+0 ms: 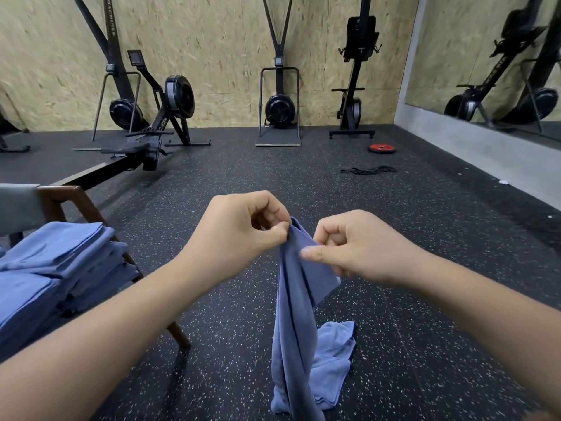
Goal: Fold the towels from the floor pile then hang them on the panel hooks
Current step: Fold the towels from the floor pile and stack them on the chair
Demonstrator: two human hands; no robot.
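A blue towel hangs in front of me, its lower end bunched on the speckled black floor. My left hand pinches the towel's top edge between thumb and fingers. My right hand is just right of it, fingers curled, its thumb and fingertips on the towel's upper corner. A second blue towel lies crumpled on the floor behind the hanging one. Several folded blue towels are stacked on a wooden chair at the left.
The wooden chair stands close on my left. Rowing and ski machines line the chipboard wall at the back. A red weight plate and a black band lie on the floor. A mirror is at right.
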